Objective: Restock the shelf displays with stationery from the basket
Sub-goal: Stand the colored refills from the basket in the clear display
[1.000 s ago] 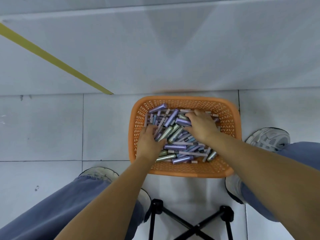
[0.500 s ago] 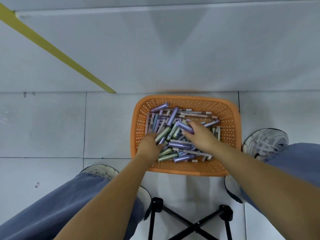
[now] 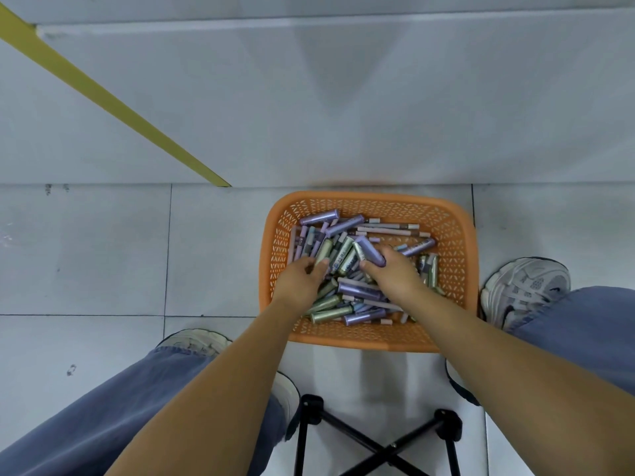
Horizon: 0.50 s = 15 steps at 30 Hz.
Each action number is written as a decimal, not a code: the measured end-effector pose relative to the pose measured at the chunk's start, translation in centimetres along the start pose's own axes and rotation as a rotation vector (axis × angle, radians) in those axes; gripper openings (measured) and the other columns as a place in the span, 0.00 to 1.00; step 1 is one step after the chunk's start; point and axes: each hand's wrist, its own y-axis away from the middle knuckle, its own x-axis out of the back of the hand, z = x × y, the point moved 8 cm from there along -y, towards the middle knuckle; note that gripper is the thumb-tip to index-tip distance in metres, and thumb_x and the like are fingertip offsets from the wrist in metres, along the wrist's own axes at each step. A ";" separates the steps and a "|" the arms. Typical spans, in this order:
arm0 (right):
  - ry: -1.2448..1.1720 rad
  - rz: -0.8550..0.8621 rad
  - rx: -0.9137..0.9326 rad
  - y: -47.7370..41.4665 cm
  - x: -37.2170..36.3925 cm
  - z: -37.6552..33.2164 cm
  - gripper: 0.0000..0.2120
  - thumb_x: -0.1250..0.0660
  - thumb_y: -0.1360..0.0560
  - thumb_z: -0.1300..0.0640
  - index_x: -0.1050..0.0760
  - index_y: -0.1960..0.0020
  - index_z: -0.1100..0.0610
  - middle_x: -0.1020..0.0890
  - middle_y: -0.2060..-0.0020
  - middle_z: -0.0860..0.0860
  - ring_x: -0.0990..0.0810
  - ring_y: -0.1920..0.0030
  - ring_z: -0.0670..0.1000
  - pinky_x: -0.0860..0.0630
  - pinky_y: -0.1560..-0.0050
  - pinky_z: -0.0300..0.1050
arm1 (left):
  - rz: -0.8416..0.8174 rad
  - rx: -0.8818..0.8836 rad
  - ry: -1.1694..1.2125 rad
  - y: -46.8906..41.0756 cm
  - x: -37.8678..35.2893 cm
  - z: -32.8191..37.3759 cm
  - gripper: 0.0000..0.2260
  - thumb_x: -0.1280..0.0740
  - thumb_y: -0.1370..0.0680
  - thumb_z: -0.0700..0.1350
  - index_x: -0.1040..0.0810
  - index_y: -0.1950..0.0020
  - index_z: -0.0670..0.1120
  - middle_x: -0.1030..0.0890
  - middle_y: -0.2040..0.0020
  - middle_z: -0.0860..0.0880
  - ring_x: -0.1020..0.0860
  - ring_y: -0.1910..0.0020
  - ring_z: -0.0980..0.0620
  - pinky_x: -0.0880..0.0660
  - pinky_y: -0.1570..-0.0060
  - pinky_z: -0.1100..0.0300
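Basket (image 3: 458,231), orange and perforated, stands on the tiled floor (image 3: 103,252) and holds the loose stationery pile (image 3: 357,297). Right hand (image 3: 395,278) grips a purple tube (image 3: 371,253) just above the pile. Left hand (image 3: 298,280) curls in beside a green tube (image 3: 323,251); whether it has a grip cannot be confirmed. Hazard: the smooth round tubes may slip from a partial grasp and scatter.

Orange lattice basket (image 3: 453,235), upright, heaped with purple and green pens (image 3: 347,312) lying crosswise. One purple pen (image 3: 372,252), tilted, is gripped by the right hand (image 3: 395,280). Just left of that grip, a green pen (image 3: 323,251) rises from the left hand (image 3: 300,278).
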 end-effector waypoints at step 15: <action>-0.303 -0.087 -0.142 -1.1 0.2 0.9 0.23 0.32 0.23 0.50 0.33 0.30 0.51 0.24 0.50 0.45 0.21 0.50 0.51 0.20 0.46 0.52 | -0.147 0.032 0.080 -2.1 -1.4 2.0 0.20 0.31 0.21 0.52 0.23 0.31 0.45 0.22 0.33 0.49 0.24 0.36 0.47 0.29 0.34 0.55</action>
